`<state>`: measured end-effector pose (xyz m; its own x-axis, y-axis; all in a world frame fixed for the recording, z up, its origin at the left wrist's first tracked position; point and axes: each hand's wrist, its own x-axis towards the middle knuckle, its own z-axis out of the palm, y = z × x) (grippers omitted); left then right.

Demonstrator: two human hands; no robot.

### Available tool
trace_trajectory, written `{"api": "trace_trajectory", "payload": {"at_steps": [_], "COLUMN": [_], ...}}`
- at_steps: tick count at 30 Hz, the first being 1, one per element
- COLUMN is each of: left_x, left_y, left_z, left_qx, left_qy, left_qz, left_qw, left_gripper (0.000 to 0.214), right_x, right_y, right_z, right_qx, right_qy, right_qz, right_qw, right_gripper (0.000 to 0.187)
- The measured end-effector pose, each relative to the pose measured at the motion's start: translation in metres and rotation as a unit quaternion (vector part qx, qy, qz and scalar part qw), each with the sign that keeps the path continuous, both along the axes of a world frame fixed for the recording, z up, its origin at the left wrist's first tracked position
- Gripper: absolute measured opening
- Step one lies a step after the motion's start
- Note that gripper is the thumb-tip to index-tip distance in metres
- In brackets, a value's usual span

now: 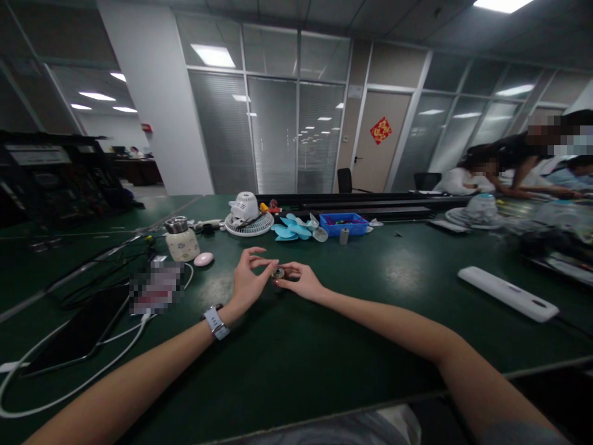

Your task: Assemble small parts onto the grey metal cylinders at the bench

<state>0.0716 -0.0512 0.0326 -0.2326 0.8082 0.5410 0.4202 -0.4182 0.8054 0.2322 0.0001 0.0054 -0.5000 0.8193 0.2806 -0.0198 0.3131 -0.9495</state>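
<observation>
In the head view, my left hand (250,279) and my right hand (302,282) meet over the green table. Between their fingertips is a small round metal part (278,272) with a darker ring at its middle; its exact kind is too small to tell. My right thumb and fingers are pinched around its right side. My left thumb and index finger close on it from the upper left, while the other left fingers are bent. Beyond the hands lie a light-blue fan blade (291,228) and a small metal cylinder (344,236).
A white fan housing (244,207) on its grille (250,225) stands behind, beside a blue bin (346,226) of small parts. To the left are a jar (182,243), a pink oval object (204,259), a tablet (78,330) and cables. A white power strip (507,293) lies right; people work beyond.
</observation>
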Motion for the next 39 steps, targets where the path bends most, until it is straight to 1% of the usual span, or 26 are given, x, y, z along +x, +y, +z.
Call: {"api": "trace_trajectory", "payload": {"at_steps": [2,4,7,9,11,14,16,18,20,21,23,25,26,27,29,32,35,37,39], "left_x": [-0.010,-0.021,-0.030,-0.031,-0.029,-0.027,-0.028,-0.028,-0.028,-0.027,-0.026,-0.026,-0.026,-0.027,-0.028,-0.028,-0.026,-0.024,-0.024], "left_y": [0.002,0.005,0.006,0.005,0.004,0.002,0.002,0.002,0.002,0.002,0.003,0.003,0.004,0.004,0.004,0.004,0.004,0.003,0.002], "left_z": [-0.002,-0.008,-0.019,-0.023,-0.024,-0.023,-0.022,-0.022,-0.022,-0.021,-0.021,-0.021,-0.021,-0.022,-0.023,-0.023,-0.021,-0.019,-0.017], "left_qx": [-0.012,-0.051,-0.132,-0.162,-0.171,-0.169,-0.162,-0.160,-0.165,-0.167,-0.166,-0.164,-0.163,-0.163,-0.165,-0.170,-0.177,-0.172,-0.164], "left_qy": [0.005,0.016,0.046,0.066,0.078,0.087,0.096,0.106,0.114,0.117,0.121,0.124,0.124,0.123,0.121,0.122,0.124,0.125,0.123], "left_qz": [0.016,0.015,-0.026,-0.050,-0.060,-0.063,-0.059,-0.055,-0.048,-0.041,-0.023,-0.013,-0.012,-0.013,-0.017,-0.015,0.002,0.017,0.032], "left_qw": [1.000,0.998,0.990,0.983,0.980,0.980,0.980,0.980,0.979,0.978,0.978,0.979,0.979,0.979,0.979,0.978,0.976,0.977,0.978], "left_gripper": [0.050,0.053,0.053,0.049,0.047,0.050,0.053,0.053,0.052,0.051,0.048,0.045,0.043,0.043,0.041,0.039,0.038,0.037,0.035], "right_x": [0.000,0.001,0.002,0.002,0.000,0.002,0.012,0.033,0.067,0.086,0.126,0.162,0.176,0.187,0.202,0.210,0.213,0.214,0.209], "right_y": [-0.001,-0.001,-0.001,-0.001,-0.002,0.001,0.010,0.029,0.055,0.070,0.100,0.126,0.137,0.145,0.157,0.165,0.169,0.168,0.163], "right_z": [0.001,0.001,0.001,0.000,-0.002,-0.002,0.002,0.010,0.020,0.025,0.032,0.035,0.034,0.032,0.025,0.012,0.003,0.001,0.005], "right_qx": [-0.014,-0.024,-0.026,-0.011,0.016,0.050,0.060,0.083,0.128,0.154,0.190,0.178,0.165,0.151,0.132,0.121,0.122,0.133,0.150], "right_qy": [0.004,0.007,0.008,0.005,-0.001,-0.004,0.007,0.020,0.015,0.003,-0.045,-0.121,-0.153,-0.176,-0.197,-0.206,-0.214,-0.218,-0.219], "right_qz": [0.002,0.009,0.014,0.011,0.002,-0.020,-0.040,-0.088,-0.176,-0.231,-0.342,-0.433,-0.462,-0.481,-0.499,-0.506,-0.506,-0.513,-0.531], "right_qw": [1.000,1.000,1.000,1.000,1.000,0.999,0.997,0.992,0.976,0.961,0.919,0.876,0.858,0.845,0.834,0.829,0.826,0.820,0.805], "right_gripper": [0.047,0.048,0.049,0.048,0.046,0.044,0.044,0.045,0.044,0.043,0.043,0.042,0.041,0.040,0.038,0.034,0.032,0.037,0.050]}}
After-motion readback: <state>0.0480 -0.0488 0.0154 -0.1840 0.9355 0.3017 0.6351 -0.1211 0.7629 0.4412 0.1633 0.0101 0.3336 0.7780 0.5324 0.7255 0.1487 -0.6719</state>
